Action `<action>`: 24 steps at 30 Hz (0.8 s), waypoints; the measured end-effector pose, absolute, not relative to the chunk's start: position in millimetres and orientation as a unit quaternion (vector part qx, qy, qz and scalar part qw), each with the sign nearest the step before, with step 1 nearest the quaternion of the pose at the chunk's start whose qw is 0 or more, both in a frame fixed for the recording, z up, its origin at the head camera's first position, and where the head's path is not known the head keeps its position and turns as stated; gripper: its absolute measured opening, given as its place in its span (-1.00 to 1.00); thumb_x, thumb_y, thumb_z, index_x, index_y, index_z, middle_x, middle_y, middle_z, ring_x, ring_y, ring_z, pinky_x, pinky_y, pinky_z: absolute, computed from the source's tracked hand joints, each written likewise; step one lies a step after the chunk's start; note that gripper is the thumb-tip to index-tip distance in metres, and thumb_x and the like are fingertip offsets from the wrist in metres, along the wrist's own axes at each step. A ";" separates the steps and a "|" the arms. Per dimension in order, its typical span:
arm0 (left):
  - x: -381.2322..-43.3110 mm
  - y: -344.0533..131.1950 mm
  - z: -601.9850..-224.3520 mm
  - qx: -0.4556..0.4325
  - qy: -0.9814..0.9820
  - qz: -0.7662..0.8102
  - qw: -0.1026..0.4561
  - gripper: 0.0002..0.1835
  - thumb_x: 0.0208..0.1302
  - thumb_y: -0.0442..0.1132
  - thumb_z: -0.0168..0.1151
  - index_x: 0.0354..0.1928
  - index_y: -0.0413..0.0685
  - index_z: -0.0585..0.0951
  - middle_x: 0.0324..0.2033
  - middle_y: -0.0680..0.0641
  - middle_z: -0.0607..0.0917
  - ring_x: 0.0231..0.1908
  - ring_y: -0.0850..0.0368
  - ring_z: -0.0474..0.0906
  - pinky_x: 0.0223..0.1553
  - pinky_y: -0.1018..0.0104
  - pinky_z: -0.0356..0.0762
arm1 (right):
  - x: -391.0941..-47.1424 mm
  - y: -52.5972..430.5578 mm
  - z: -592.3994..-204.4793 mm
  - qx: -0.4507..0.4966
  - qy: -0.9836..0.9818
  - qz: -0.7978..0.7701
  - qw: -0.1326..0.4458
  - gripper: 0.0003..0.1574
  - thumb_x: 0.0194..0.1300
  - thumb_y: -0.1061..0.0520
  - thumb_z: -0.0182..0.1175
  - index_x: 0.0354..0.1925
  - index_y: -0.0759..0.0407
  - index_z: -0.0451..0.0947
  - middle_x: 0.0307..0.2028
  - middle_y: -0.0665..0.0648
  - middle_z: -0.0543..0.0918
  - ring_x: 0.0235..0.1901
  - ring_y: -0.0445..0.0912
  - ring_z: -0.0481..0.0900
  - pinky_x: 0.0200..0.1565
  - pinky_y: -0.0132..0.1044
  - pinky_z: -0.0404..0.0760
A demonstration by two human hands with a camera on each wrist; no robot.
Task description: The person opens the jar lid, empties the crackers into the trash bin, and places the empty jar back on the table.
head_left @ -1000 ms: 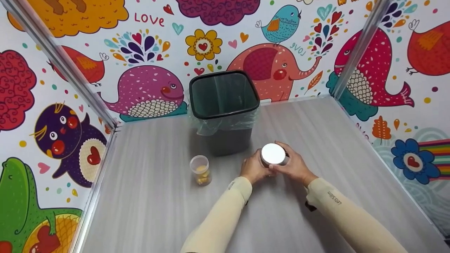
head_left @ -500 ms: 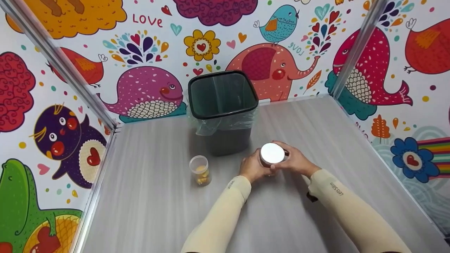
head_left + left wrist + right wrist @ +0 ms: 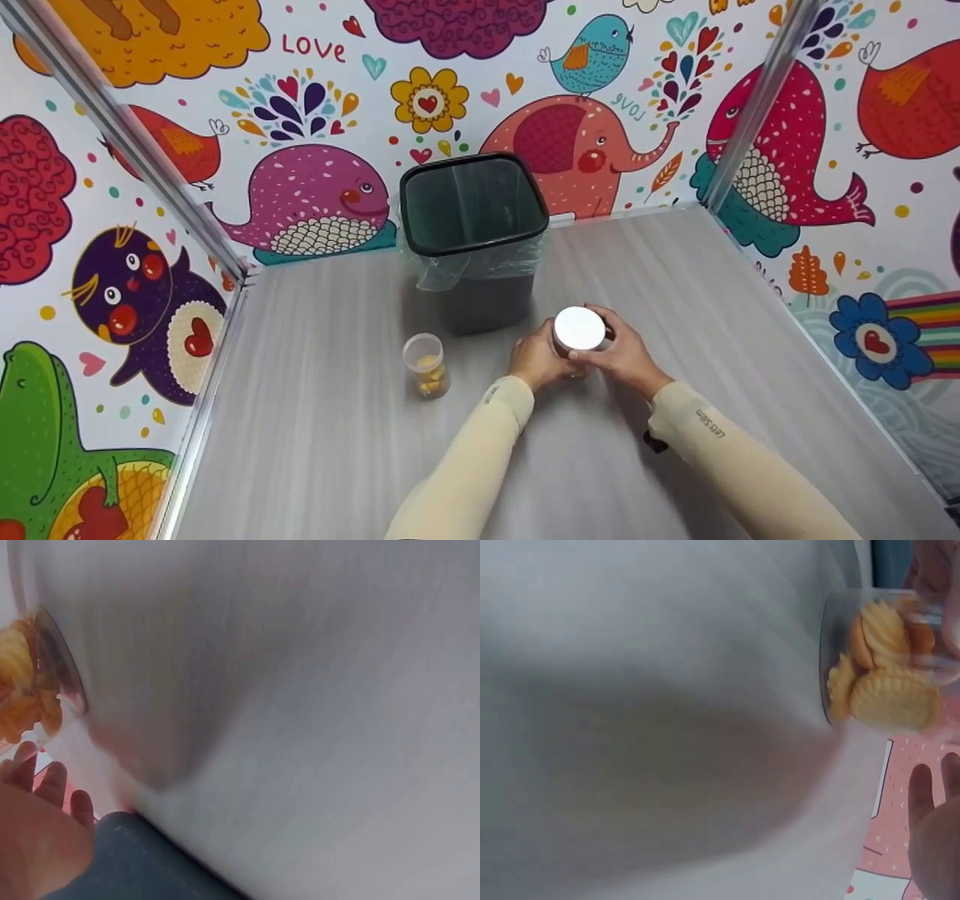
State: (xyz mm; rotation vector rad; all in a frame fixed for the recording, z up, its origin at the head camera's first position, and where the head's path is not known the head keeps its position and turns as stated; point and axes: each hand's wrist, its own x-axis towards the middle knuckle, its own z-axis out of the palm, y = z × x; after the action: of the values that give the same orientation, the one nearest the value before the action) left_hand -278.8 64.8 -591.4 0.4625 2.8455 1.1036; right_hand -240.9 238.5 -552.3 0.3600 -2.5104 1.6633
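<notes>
A clear jar [image 3: 838, 630] with a white lid [image 3: 579, 328] stands upright between my two hands, and ridged, shell-shaped cookies [image 3: 894, 699] show through its wall. My left hand [image 3: 537, 358] grips the jar from the left side. From the right, my right hand [image 3: 628, 357] curls its thumb and fingers around the lid's edge. In the left wrist view, cookies [image 3: 19, 682] show behind the clear wall near the jar's base. To the left, a second clear jar [image 3: 422, 351] stands without a lid, with yellowish pieces [image 3: 431, 375] low inside it.
Behind the hands stands a dark bin [image 3: 491, 296] lined with a clear plastic bag [image 3: 450, 271]. The grey wood-grain table [image 3: 322, 420] meets walls printed with cartoon animals on the left, back and right. Metal posts [image 3: 757, 112] mark the back corners.
My right hand and wrist have swung slightly forward and then back around the lid. The left hand and both jars stay in place while the head view shifts a little.
</notes>
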 end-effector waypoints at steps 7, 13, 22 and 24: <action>-279.4 65.7 -591.6 0.142 0.922 0.357 0.039 -0.01 -0.17 0.16 0.63 0.36 0.07 0.43 0.17 0.04 0.62 0.15 0.08 0.53 0.25 0.12 0.35 | -268.4 261.2 -565.4 0.161 -0.813 0.558 -0.037 0.02 0.00 0.23 0.56 0.39 0.28 0.33 0.29 0.27 0.47 0.25 0.19 0.39 0.24 0.26 0.28; -280.6 65.3 -593.1 0.138 0.921 0.361 0.046 0.00 -0.18 0.16 0.63 0.37 0.08 0.42 0.18 0.07 0.61 0.18 0.10 0.50 0.28 0.14 0.28 | -263.4 259.4 -568.9 0.151 -0.809 0.567 -0.021 0.11 -0.03 0.21 0.58 0.42 0.28 0.26 0.29 0.26 0.44 0.27 0.16 0.37 0.26 0.23 0.26; -280.3 65.8 -591.8 0.130 0.921 0.364 0.056 0.01 -0.19 0.14 0.65 0.37 0.09 0.42 0.18 0.05 0.62 0.18 0.02 0.50 0.26 0.08 0.34 | -253.4 251.9 -557.3 0.146 -0.803 0.578 -0.002 0.05 -0.01 0.24 0.58 0.38 0.34 0.29 0.26 0.29 0.46 0.24 0.17 0.39 0.23 0.20 0.32; -280.6 65.6 -591.9 0.128 0.922 0.362 0.059 0.02 -0.20 0.15 0.64 0.39 0.11 0.41 0.19 0.06 0.61 0.19 0.02 0.49 0.26 0.09 0.34 | -261.6 259.3 -562.5 0.153 -0.801 0.577 -0.031 0.06 -0.01 0.22 0.58 0.40 0.29 0.30 0.29 0.26 0.44 0.27 0.17 0.37 0.25 0.24 0.28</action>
State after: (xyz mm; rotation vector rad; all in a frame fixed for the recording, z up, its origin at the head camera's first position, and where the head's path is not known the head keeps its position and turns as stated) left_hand -280.6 65.6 -591.9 0.3872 2.7910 1.0962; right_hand -261.6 259.3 -562.5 0.4905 -2.5679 1.8501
